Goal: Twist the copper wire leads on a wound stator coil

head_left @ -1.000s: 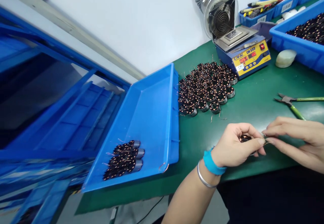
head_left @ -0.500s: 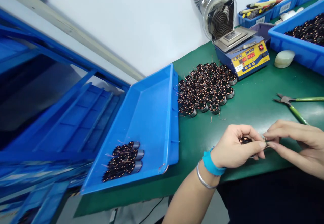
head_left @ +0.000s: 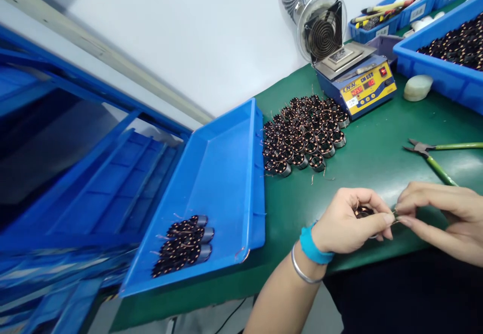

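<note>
My left hand, with a turquoise band and a silver bangle at its wrist, is closed around a small wound stator. Its black ring with copper windings shows between thumb and curled fingers; the rest is hidden. Close by on the right, my right hand pinches thin wire ends at the stator's side, thumb against forefinger. The wire tips are too small to make out clearly. Green-handled cutting pliers lie with jaws apart on the green mat, beyond my right hand.
Many similar stators stand grouped beside a blue tray, which holds several rows of them. Behind stands a blue-and-yellow solder pot with a round fume hood. A full blue bin and a whitish block are at right.
The view has shifted slightly. My right fingertips have moved a little at the wire ends, while my left hand keeps its hold on the stator. The solder pot's display digits differ.
</note>
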`<action>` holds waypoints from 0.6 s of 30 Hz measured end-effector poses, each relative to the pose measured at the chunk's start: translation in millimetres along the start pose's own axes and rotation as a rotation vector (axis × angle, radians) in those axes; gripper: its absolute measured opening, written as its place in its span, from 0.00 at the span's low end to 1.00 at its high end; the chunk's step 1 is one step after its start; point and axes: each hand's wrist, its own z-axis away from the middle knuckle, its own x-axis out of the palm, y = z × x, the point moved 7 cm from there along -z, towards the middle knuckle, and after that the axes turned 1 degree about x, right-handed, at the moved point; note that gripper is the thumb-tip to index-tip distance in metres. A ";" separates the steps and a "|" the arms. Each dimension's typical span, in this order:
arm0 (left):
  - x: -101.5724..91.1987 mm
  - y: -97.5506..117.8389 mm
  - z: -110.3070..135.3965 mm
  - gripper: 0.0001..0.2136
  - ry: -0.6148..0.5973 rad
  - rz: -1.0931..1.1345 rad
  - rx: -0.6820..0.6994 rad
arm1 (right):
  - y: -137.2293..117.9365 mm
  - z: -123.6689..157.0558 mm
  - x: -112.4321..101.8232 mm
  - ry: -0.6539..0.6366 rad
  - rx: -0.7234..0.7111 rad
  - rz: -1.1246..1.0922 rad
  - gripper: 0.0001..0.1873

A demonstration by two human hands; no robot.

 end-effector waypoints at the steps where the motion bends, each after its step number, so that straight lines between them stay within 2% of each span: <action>1: 0.2 -0.1 0.1 0.25 -0.002 0.003 -0.005 | -3.5 0.4 -3.3 -0.001 -0.085 0.081 0.06; 3: 0.6 -0.5 0.0 0.25 -0.003 0.003 -0.016 | -9.5 5.9 -5.1 -0.063 -0.277 0.236 0.13; 5: 1.0 -1.3 -0.5 0.26 -0.005 0.000 -0.032 | -9.0 14.1 -5.6 -0.138 -0.380 0.331 0.20; 8: 2.0 -1.8 -0.8 0.26 -0.006 -0.011 -0.040 | -3.1 18.2 -10.4 -0.145 -0.350 0.397 0.24; 11: 3.6 -0.2 1.2 0.24 0.014 -0.065 -0.010 | -7.2 13.0 -5.2 -0.191 -0.358 0.350 0.19; 12: 3.7 1.4 2.5 0.23 0.036 -0.099 0.016 | -6.1 8.8 -1.7 -0.221 -0.300 0.280 0.16; 13: 3.5 3.1 3.9 0.21 0.062 -0.138 0.044 | -0.7 3.9 0.8 -0.237 -0.169 0.179 0.16; 16: 4.5 7.5 7.6 0.18 0.104 -0.216 0.110 | 21.9 3.4 14.0 -0.309 0.291 -0.164 0.27; 17: 5.2 7.5 7.8 0.18 0.097 -0.218 0.109 | 24.2 5.6 16.2 -0.321 0.341 -0.210 0.27; 18: 5.6 6.7 7.6 0.18 0.086 -0.213 0.094 | 23.7 6.3 14.0 -0.304 0.315 -0.191 0.24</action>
